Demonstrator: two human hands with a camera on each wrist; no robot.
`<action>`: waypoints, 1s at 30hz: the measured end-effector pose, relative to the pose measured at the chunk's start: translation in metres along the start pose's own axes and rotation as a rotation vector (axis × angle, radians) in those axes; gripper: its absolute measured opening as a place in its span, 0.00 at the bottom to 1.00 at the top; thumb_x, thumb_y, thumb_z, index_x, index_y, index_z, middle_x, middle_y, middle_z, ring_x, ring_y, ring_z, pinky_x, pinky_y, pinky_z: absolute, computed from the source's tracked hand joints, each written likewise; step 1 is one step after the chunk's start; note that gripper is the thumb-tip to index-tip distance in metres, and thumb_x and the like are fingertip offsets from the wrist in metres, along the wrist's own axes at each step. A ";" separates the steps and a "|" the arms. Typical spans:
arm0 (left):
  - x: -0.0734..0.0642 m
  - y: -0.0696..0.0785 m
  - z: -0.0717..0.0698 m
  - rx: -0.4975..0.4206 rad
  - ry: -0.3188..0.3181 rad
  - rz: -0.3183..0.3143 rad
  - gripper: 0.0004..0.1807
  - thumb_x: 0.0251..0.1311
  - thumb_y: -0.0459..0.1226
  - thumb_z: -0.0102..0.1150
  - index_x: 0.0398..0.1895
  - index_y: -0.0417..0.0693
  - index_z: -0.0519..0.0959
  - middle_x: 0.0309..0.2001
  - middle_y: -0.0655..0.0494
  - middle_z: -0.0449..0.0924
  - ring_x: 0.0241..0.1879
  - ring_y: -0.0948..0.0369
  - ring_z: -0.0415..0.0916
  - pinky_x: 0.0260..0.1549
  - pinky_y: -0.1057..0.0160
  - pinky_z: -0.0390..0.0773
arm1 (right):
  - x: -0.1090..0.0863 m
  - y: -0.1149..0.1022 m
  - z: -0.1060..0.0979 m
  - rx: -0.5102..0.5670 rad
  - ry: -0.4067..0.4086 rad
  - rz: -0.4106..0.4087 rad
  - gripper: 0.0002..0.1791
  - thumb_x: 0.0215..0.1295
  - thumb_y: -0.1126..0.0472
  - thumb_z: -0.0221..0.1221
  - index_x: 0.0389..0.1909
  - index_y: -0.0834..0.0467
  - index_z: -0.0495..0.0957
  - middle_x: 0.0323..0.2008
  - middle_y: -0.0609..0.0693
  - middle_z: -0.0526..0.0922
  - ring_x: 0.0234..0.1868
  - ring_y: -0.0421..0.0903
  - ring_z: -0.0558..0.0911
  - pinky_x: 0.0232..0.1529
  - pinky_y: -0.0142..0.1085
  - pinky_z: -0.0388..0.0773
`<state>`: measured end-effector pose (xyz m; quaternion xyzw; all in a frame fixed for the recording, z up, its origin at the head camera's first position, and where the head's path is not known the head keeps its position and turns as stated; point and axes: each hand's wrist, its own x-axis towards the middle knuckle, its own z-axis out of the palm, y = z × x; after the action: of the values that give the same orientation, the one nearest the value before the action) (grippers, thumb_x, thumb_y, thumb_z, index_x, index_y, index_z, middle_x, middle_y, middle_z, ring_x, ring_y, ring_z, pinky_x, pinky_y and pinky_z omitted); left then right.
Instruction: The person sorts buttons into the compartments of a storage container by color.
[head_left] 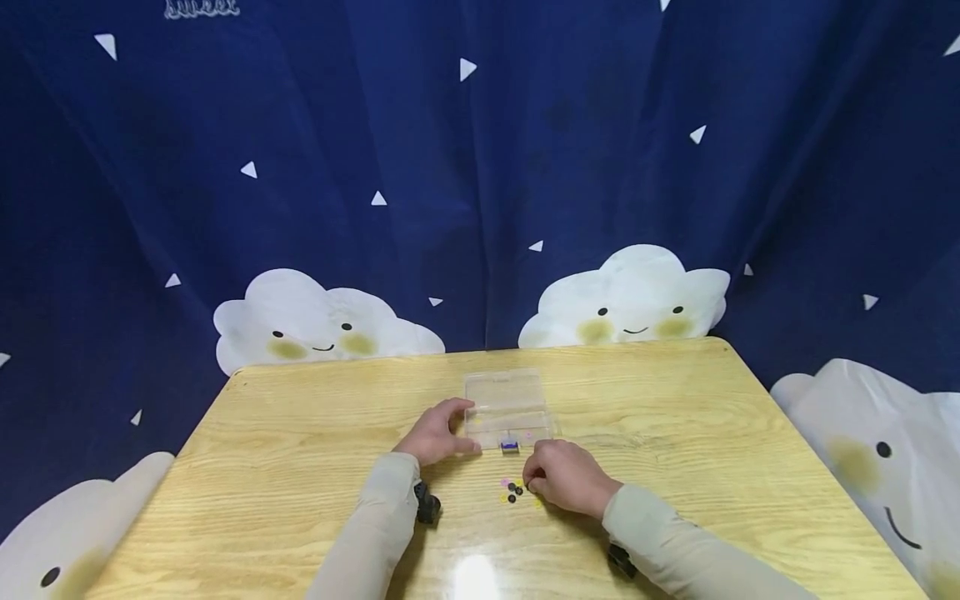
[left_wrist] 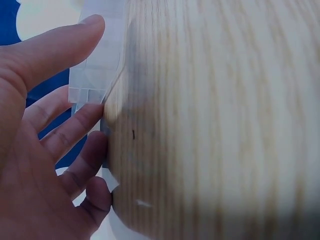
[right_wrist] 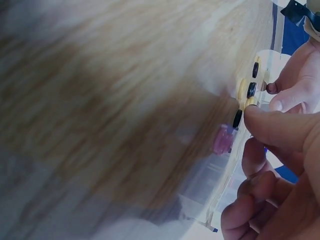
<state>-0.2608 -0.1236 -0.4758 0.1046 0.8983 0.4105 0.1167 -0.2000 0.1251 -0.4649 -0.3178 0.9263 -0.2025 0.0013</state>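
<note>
Left hand [head_left: 433, 435] grips the clear plastic rectangular box [head_left: 504, 390], in from the surface's [head_left: 300, 458] far edge; right hand [head_left: 564, 475] at small black discs [head_left: 512, 499] nearside, grasp unreadable. Pinch lightly, box braced!

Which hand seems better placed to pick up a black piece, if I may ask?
Probably the right hand: it is beside the black pieces, while the left hand is at the clear box.
</note>
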 end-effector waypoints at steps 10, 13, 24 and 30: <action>0.002 0.002 0.000 0.007 0.009 0.000 0.41 0.49 0.40 0.77 0.69 0.51 0.71 0.66 0.46 0.73 0.62 0.50 0.71 0.61 0.48 0.71 | -0.001 0.000 -0.005 0.010 0.005 0.004 0.08 0.60 0.66 0.66 0.25 0.51 0.86 0.27 0.41 0.81 0.28 0.33 0.73 0.31 0.31 0.73; 0.001 0.001 0.001 0.005 0.009 0.004 0.41 0.49 0.40 0.77 0.69 0.50 0.71 0.66 0.45 0.73 0.62 0.49 0.71 0.61 0.48 0.71 | 0.000 0.000 -0.007 0.025 0.014 0.018 0.07 0.60 0.66 0.65 0.26 0.52 0.86 0.28 0.41 0.80 0.29 0.34 0.75 0.32 0.31 0.74; 0.003 0.000 0.004 0.018 0.009 0.022 0.41 0.49 0.41 0.77 0.68 0.50 0.71 0.65 0.45 0.73 0.61 0.49 0.72 0.59 0.48 0.73 | 0.005 -0.002 -0.021 0.196 0.018 0.055 0.06 0.64 0.67 0.62 0.32 0.56 0.87 0.33 0.45 0.83 0.15 0.29 0.72 0.38 0.31 0.78; 0.000 -0.002 0.003 0.021 0.013 0.023 0.41 0.49 0.41 0.77 0.68 0.50 0.71 0.63 0.46 0.74 0.58 0.51 0.72 0.57 0.49 0.73 | 0.008 -0.003 -0.023 0.200 0.045 0.081 0.05 0.62 0.67 0.64 0.33 0.55 0.88 0.31 0.43 0.83 0.20 0.29 0.75 0.39 0.31 0.78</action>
<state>-0.2599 -0.1224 -0.4794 0.1134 0.9020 0.4030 0.1051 -0.2076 0.1261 -0.4419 -0.2739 0.9132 -0.3009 0.0202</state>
